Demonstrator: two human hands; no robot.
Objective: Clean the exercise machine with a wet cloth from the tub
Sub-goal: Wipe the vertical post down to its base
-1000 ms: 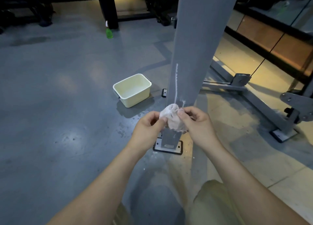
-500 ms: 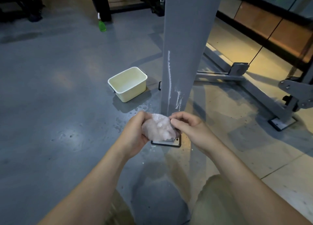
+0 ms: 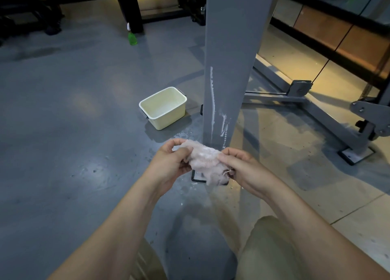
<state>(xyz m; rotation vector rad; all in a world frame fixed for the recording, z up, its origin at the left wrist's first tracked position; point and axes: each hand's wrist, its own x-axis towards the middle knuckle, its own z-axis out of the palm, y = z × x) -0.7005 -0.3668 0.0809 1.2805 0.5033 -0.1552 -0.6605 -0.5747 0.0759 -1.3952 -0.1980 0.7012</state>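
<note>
Pink and soggy, the cloth (image 3: 205,162) sat bunched between both hands. The left hand (image 3: 171,163) pinched one end and the right hand (image 3: 242,168) pinched the other. Just past the hands stood the grey post (image 3: 232,69) of the exercise machine (image 3: 329,119), with white drips (image 3: 211,98) on it. The tub (image 3: 163,108) sat beyond the left hand. It looked like getting the cloth ready to wipe. Next it would need pressing flat on those drips.

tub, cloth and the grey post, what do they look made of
The tub looks like moulded plastic: pale cream, smooth, slight sheen, rounded corners. The cloth seems a soft terry-like fabric: pinkish white, nubbly, crumpled. The grey post is likely painted metal: flat matt faces, crisp edges, white streaks running down it.
</note>
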